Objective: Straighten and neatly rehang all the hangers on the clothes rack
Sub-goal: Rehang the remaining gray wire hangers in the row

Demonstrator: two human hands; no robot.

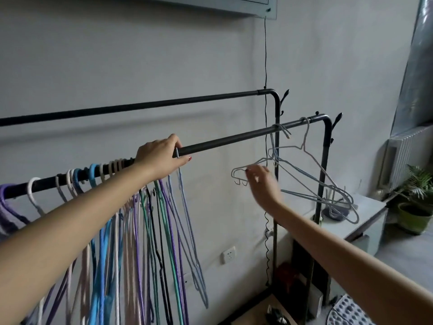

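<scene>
Hangers fill the left stretch of the front rail [234, 137] of a black clothes rack [276, 106], a packed row of coloured hangers [131, 221] with their hooks side by side and their bodies dangling. The left hand [161, 158] rests on top of the rail at the right end of that row, fingers curled over the bar and round the hook of a pale blue hanger [187, 216] that hangs just beyond the rest. Near the rail's right end two wire hangers [311, 177] hang askew, tilted and crossing each other. The right hand [260, 181] is raised at their lower left tip, fingers loosely bent and touching the wire; whether it pinches it I cannot tell. Behind runs a second, bare rail [140, 106].
</scene>
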